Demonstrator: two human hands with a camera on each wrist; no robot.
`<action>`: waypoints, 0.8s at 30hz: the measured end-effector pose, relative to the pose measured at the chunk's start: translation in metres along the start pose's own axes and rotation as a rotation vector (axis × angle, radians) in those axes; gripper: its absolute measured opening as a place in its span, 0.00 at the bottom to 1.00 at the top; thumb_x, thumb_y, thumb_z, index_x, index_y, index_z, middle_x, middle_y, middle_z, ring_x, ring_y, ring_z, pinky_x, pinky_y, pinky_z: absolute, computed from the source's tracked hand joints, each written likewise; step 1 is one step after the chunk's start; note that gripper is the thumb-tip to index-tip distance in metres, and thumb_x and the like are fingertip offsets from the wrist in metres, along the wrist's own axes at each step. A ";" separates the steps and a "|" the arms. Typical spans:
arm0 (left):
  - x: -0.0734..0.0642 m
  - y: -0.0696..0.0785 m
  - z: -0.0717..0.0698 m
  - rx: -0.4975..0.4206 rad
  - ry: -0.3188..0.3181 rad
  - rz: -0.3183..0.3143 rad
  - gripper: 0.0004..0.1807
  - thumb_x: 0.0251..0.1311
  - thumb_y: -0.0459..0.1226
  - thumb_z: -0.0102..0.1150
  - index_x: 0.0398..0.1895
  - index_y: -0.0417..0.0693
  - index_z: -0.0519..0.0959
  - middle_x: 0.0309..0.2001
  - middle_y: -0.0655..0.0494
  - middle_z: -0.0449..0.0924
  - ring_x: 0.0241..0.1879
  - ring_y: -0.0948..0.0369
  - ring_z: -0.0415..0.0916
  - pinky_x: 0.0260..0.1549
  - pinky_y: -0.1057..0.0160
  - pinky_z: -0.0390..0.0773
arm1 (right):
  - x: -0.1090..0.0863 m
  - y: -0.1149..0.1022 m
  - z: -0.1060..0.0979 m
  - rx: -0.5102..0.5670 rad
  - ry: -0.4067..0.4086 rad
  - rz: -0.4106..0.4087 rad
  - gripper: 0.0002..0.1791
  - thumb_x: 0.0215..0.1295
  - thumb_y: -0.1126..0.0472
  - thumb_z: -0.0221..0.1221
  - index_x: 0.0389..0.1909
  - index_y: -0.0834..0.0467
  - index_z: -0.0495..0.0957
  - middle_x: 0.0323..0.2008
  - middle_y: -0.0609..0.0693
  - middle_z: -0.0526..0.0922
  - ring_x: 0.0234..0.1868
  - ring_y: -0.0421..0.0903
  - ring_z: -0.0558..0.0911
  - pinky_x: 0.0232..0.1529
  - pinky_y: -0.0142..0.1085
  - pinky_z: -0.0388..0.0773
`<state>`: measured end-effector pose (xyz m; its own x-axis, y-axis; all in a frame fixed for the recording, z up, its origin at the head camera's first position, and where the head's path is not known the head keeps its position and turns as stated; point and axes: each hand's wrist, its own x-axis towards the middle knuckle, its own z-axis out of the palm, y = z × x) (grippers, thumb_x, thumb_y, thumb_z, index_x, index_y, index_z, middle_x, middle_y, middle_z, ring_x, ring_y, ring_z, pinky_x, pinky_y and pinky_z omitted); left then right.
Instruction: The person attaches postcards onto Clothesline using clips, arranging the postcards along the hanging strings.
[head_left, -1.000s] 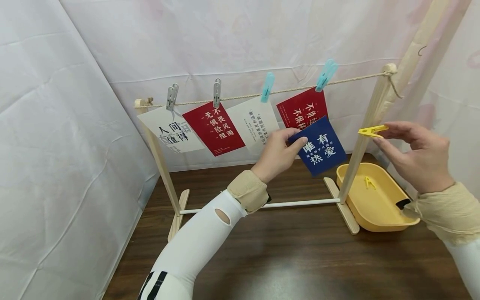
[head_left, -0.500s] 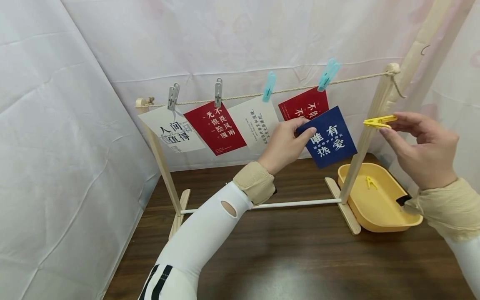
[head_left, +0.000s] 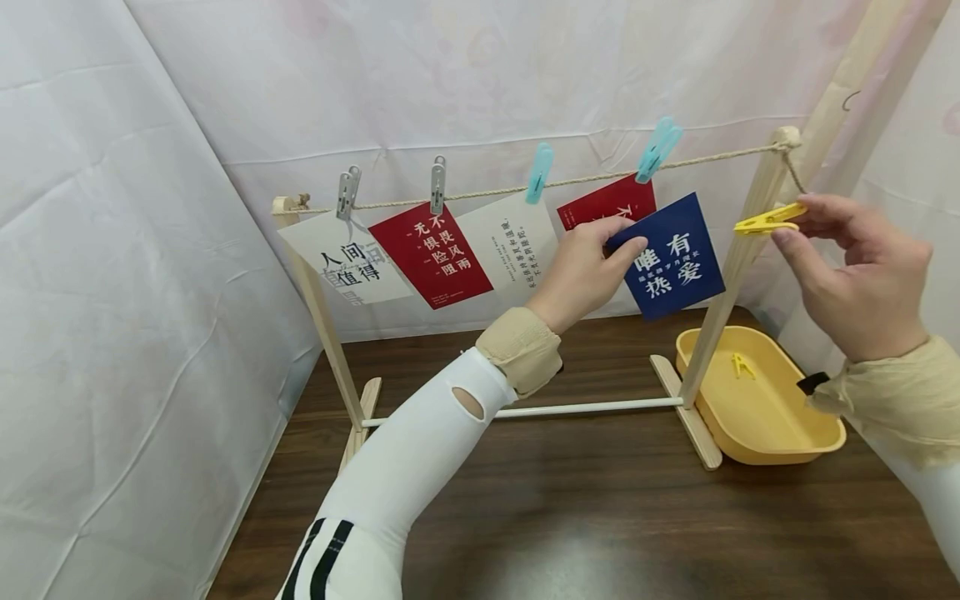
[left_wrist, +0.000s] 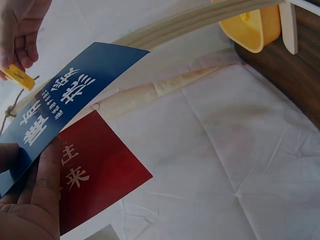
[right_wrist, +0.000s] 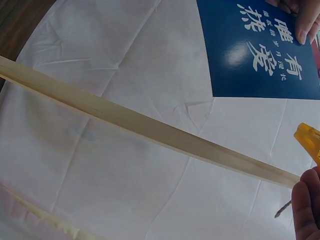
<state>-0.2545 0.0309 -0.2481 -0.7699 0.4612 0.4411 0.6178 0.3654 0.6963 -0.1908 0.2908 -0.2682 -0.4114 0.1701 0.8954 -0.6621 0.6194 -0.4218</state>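
Observation:
Between thumb and fingers my left hand (head_left: pixel 588 271) pinches the left edge of a blue card (head_left: pixel 675 258) with white characters. The card is tilted and overlaps the right-hand red card (head_left: pixel 603 202) in the head view. My right hand (head_left: pixel 862 271) pinches a yellow clothespin (head_left: pixel 768 219) by its handle end, its nose toward the blue card and apart from it. The rope (head_left: pixel 720 157) runs above both hands. In the right wrist view the clothespin (right_wrist: pixel 309 140) sits below the blue card's (right_wrist: pixel 255 55) lower edge.
Grey clothespins (head_left: pixel 437 183) and light-blue clothespins (head_left: pixel 538 172) hold several cards on the rope. A wooden post (head_left: pixel 738 242) stands between the blue card and my right hand. A yellow tray (head_left: pixel 772 417) with another yellow clothespin (head_left: pixel 742 367) sits at right on the dark table (head_left: pixel 570 500).
Both hands have moved up and to the right, carrying the blue card and the yellow clothespin closer to the rope. The hanging cards stay in place.

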 end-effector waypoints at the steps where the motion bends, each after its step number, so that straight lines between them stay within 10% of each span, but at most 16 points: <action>1: 0.001 0.001 0.001 0.010 0.003 0.000 0.21 0.82 0.41 0.58 0.71 0.43 0.80 0.66 0.51 0.86 0.62 0.61 0.82 0.64 0.73 0.78 | 0.002 0.001 0.000 -0.002 0.000 -0.006 0.16 0.67 0.75 0.69 0.55 0.73 0.86 0.45 0.25 0.86 0.43 0.25 0.84 0.54 0.18 0.78; 24: 0.027 0.022 0.010 0.052 -0.010 0.003 0.21 0.83 0.41 0.57 0.72 0.45 0.80 0.61 0.55 0.88 0.53 0.68 0.85 0.56 0.79 0.78 | 0.034 -0.014 0.007 0.024 0.056 -0.030 0.15 0.71 0.72 0.66 0.56 0.64 0.86 0.46 0.27 0.85 0.45 0.27 0.82 0.57 0.22 0.78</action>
<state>-0.2604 0.0597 -0.2268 -0.7663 0.4707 0.4372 0.6280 0.4052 0.6644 -0.1992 0.2824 -0.2330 -0.3558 0.1951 0.9140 -0.6887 0.6063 -0.3976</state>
